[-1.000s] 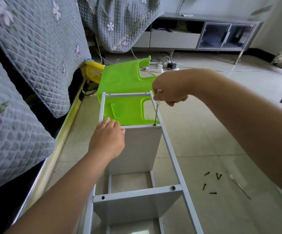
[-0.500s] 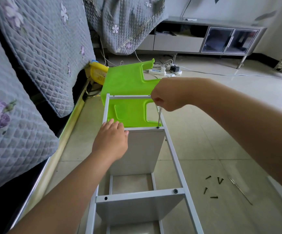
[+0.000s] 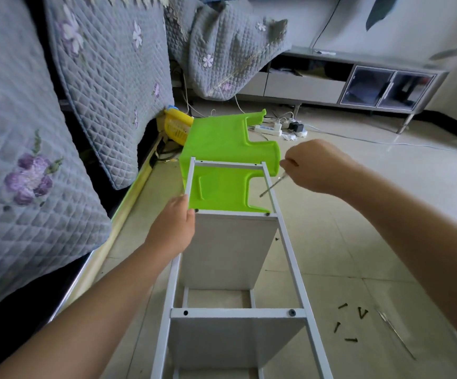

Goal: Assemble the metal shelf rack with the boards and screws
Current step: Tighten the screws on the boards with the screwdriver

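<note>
Right hand pinching screwdriver above board; left hand, fingers relaxed, against rack frame.

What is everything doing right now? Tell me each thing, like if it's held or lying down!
Left hand: rests on the rack's left rail.
Right hand: grips the screwdriver.
Screwdriver: tilted, tip lifted off the rack.
Metal rack: lying on its side, far end propped on the stool.
Upper board: fitted in, screw seated at its right corner.
Green stool: tipped over.
Loose screws: scattered on the floor.
</note>
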Demonstrator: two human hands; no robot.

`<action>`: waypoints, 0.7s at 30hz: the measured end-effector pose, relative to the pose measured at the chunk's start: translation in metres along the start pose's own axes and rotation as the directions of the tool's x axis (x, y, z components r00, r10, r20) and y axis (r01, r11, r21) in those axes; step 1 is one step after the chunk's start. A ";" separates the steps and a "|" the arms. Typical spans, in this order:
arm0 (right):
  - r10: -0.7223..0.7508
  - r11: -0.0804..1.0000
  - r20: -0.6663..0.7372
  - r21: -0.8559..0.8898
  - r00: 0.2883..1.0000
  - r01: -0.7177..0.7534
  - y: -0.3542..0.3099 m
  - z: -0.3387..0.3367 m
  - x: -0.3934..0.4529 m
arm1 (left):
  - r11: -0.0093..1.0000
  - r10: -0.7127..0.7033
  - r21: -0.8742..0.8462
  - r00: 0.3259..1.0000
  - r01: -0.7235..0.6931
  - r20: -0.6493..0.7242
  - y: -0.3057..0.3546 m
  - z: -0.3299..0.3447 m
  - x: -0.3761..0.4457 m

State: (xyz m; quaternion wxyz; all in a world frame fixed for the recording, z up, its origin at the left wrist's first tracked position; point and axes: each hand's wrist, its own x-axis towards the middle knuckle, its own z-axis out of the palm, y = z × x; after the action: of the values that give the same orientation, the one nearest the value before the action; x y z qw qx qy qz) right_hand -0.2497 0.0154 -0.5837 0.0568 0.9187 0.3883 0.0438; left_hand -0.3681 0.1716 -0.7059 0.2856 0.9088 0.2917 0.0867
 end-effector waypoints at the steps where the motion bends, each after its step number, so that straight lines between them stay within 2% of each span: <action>1: -0.033 0.999 -0.057 0.036 0.998 0.035 -0.005 0.002 -0.003 | 1.000 -0.010 -0.016 1.000 0.010 -0.003 -0.007 0.000 -0.002; 8: -0.250 0.914 -0.197 0.274 0.948 0.298 -0.053 0.021 0.005 | 0.997 0.037 -0.062 0.999 -0.039 -0.031 -0.016 0.002 -0.011; 16: -0.403 0.868 -0.253 0.200 0.880 0.455 -0.076 0.020 0.018 | 0.996 0.075 -0.042 0.997 -0.076 -0.018 -0.020 0.007 -0.010; 21: -0.414 0.878 -0.202 0.169 0.887 0.448 -0.078 0.017 0.021 | 0.997 0.079 -0.026 0.997 -0.079 -0.009 -0.020 0.005 -0.009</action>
State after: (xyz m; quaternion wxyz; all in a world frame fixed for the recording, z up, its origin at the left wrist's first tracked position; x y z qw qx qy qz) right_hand -0.2884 0.0828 -0.6102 -0.0638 0.8030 0.5893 0.0623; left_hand -0.3841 0.1774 -0.7215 0.2926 0.9154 0.2557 0.1055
